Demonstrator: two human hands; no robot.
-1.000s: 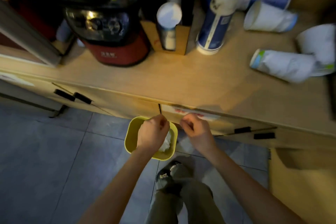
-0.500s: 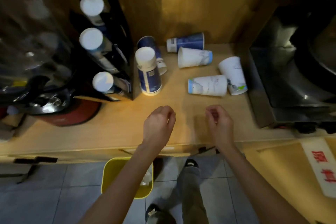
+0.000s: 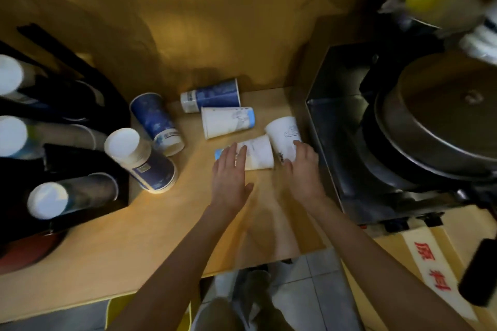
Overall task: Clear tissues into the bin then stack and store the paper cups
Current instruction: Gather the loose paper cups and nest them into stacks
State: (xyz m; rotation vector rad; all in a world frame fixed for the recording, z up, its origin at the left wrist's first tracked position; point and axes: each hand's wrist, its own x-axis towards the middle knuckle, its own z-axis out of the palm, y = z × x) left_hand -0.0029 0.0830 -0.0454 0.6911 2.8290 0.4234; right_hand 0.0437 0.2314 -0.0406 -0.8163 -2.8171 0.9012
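Two white paper cups lie on their sides on the wooden counter [image 3: 150,223]. My left hand [image 3: 230,174] is flat with fingers spread, its fingertips on the nearer white cup [image 3: 259,154]. My right hand [image 3: 302,166] has its fingers draped over the low end of the other white cup [image 3: 282,133]; a grip cannot be made out. Behind them lie a white cup with a blue band [image 3: 227,122] and a blue cup [image 3: 211,95]. Left of these, one blue cup [image 3: 157,121] leans upside down, next to an upside-down stack of cups [image 3: 142,161]. Only a yellow edge of the bin [image 3: 113,312] shows below the counter.
A black cup rack [image 3: 80,153] holding cup stacks fills the left side. A steel machine [image 3: 349,142] with a round lid stands close to the right of my right hand. A wooden wall backs the counter. My legs and the tiled floor show below.
Both hands rose from the bin to the counter and reached forward onto the two nearest white cups. My view swung up and right, so the bin dropped to the bottom edge.
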